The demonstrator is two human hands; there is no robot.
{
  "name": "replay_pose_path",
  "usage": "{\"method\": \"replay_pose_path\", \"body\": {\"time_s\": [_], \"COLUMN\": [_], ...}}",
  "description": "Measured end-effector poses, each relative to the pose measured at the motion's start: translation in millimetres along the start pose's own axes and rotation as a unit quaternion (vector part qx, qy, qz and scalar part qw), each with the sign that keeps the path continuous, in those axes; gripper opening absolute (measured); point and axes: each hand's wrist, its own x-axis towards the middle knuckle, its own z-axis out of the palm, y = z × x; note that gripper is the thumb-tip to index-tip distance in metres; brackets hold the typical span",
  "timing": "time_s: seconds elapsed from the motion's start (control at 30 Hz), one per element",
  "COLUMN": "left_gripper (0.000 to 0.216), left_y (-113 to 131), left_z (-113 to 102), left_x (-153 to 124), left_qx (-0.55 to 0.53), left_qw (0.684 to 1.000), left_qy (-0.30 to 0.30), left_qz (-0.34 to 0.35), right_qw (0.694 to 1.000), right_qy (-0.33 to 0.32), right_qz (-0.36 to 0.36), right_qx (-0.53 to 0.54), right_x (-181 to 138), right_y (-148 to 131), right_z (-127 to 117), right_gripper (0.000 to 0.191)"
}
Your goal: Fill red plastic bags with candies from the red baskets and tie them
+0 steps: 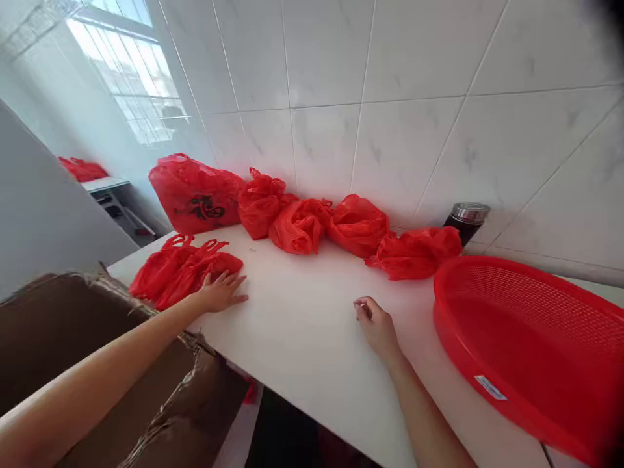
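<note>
Head camera, and straight to the left hand point(221, 294): palm down, fingers fanned wide, against the right side of the flat red bags point(180, 273) near the table's point(302, 318) left end, just in from the near edge. That grip looks like a steadying press rather than a clutch, nothing visibly wrapped in it. Across to the right hand point(379, 330), above or on the table's middle, and here the grip is narrow, thumb and fingertips curled close; whether anything tiny sits between them, I can't tell!

Up along the far edge, 4 bunched red bundles point(358, 224) line up side by side below the tiled wall point(331, 78), likely set back out of the hands' way. Far left corner now: 1 large printed bag point(195, 188) stands tall, probably propped by that wall. Behind the rightmost bundle, 1 dark bottle point(463, 227), perhaps tucked there against knocks. The red basket point(453, 325) fills the right end, its broad base presumably steadying it. And along the near edge, left side, the cardboard box point(205, 396) sits open under the left arm, seemingly parked for easy reach!
</note>
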Motion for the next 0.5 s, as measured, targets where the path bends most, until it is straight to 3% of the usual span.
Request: {"method": "replay_pose_path", "body": {"time_s": [0.13,0.3,0.33,0.43,0.5], "left_gripper": [0.077,0.072,0.071,0.069,0.068], "left_y": [30,119,138,187,212], "left_z": [-5,-27,-33,-49,-57], "left_x": [-3,-11,-15,-25,-29], "left_qx": [0.015,-0.038,-0.056,-0.116,-0.143], "left_qw": [0.999,0.983,0.975,0.935,0.911], "left_qy": [0.025,0.037,0.03,-0.01,-0.043], "left_qz": [0.02,0.175,0.214,0.336,0.385], "right_qw": [1.0,0.999,0.997,0.969,0.962], "right_qy": [0.014,0.023,0.025,0.027,0.068], "right_qz": [-0.002,-0.041,-0.068,-0.245,-0.264], "right_qx": [0.004,0.011,0.015,0.003,-0.025], "right_x": [6,-23,-33,-71,-100], "right_y": [-4,-63,-80,-119,-127], "right_z": [4,-9,-17,-59,-101], "right_gripper": [0.023,0.019,0.021,0.023,0.019]}}
